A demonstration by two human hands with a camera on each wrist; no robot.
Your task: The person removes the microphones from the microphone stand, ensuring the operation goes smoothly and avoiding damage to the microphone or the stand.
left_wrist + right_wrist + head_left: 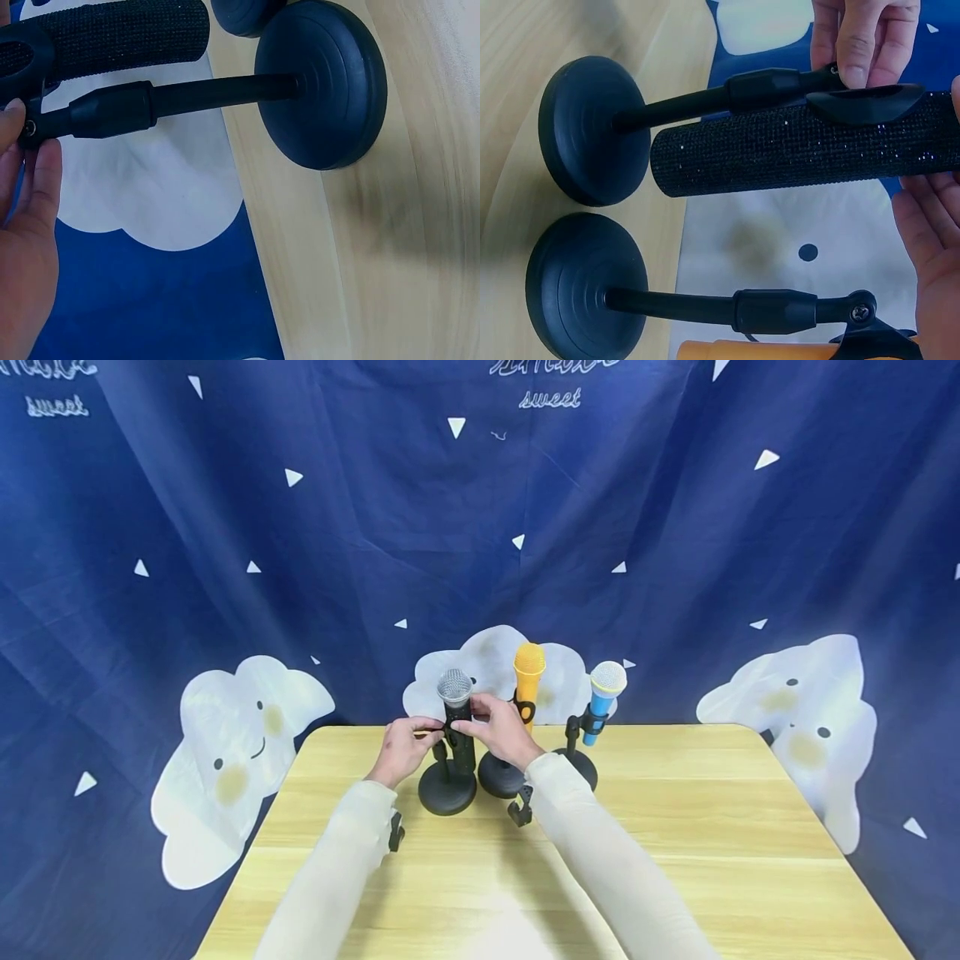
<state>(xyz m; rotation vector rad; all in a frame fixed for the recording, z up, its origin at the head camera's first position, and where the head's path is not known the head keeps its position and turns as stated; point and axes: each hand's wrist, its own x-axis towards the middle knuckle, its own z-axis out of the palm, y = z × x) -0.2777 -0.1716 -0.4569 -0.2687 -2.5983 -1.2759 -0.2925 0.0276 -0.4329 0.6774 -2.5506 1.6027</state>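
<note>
A black microphone (780, 154) with a glittery, textured handle and a silver mesh head (454, 687) stands nearly upright in the clip (866, 103) of a black desk stand. My left hand (403, 752) pinches the stand's joint (30, 129) just below the clip, between thumb and fingers. On the microphone's other side, my right hand (504, 731) holds the upper handle, thumb in front and fingers behind. The stand's round base (447, 792) rests on the table. In the right wrist view the handle's lower end sticks out past the clip, alongside the stand's pole (675, 111).
Just right of it, an orange microphone (529, 672) sits in a similar stand, partly behind my right hand. Farther right, a blue microphone (602, 702) with a white head leans in a third stand. A blue curtain (480, 527) hangs behind the wooden table (675, 827).
</note>
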